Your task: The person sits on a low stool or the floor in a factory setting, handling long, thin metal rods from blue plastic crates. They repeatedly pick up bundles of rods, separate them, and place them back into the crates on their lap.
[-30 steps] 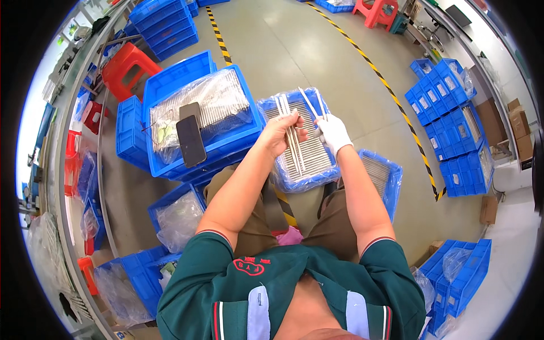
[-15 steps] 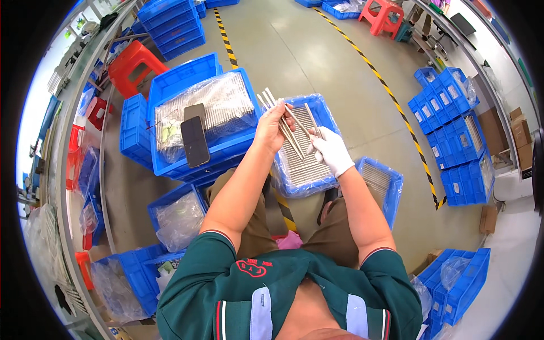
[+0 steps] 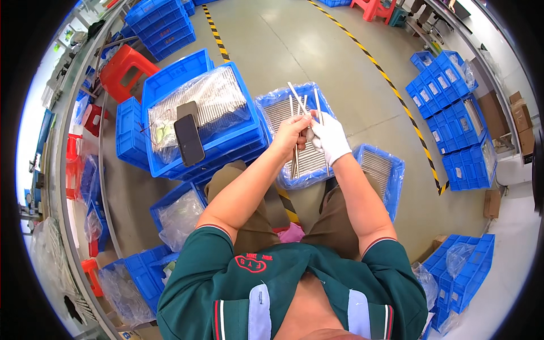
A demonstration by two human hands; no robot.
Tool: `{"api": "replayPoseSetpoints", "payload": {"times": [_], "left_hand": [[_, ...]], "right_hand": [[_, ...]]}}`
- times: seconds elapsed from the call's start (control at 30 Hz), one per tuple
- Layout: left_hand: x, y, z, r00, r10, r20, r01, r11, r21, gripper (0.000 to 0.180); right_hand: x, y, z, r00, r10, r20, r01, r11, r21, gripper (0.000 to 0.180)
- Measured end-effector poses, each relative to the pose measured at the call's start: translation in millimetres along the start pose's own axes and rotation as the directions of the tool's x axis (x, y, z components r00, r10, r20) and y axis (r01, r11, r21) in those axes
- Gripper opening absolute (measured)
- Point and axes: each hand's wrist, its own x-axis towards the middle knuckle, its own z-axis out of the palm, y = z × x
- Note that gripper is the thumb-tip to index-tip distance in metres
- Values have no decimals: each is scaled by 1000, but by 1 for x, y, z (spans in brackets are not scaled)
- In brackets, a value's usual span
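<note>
- Steel-grey rods [image 3: 297,116], thin and long, fan out from between a seated worker's two raised hands above a blue crate [image 3: 294,141] lined with clear plastic and packed with rows of the same rods.
- The bare left hand [image 3: 290,136] is closed around the bunch, fingers curled about the shafts; the white-gloved right hand [image 3: 330,137] pinches the rods from the other side, the two hands touching.
- Judged from the loose fan of tips, the step in hand looks like sorting or squaring up a handful just over the crate; the next move would call for aligning the ends without letting a rod slip free.
- Just right of the knees sits a second lined blue crate [image 3: 381,170] holding more rods.
- To the left, a stacked blue bin [image 3: 198,119] carries a bagged load of rods with a dark phone [image 3: 188,139] lying on top.
- Farther out, a red stool [image 3: 126,67] and more blue bins [image 3: 453,96] stand on the grey floor by yellow-black tape [image 3: 391,85].
</note>
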Motion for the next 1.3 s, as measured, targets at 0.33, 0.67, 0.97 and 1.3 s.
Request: {"api": "replayPoseSetpoints", "payload": {"times": [0.33, 0.67, 0.97, 1.3], "left_hand": [[-1, -2, -6, 992, -68, 103, 47, 980, 193, 16], [-14, -20, -4, 876, -342, 341, 333, 939, 88, 22], [1, 4, -15, 872, -87, 482, 199, 962, -187, 24], [7, 1, -29, 963, -89, 256, 143, 969, -203, 26]], "right_hand": [[23, -16, -14, 998, -38, -46, 29, 984, -175, 20], [59, -36, -76, 819, -199, -538, 243, 970, 12, 28], [17, -19, -4, 992, -83, -100, 63, 981, -183, 30], [50, 9, -13, 995, -91, -35, 64, 882, -467, 28]]}}
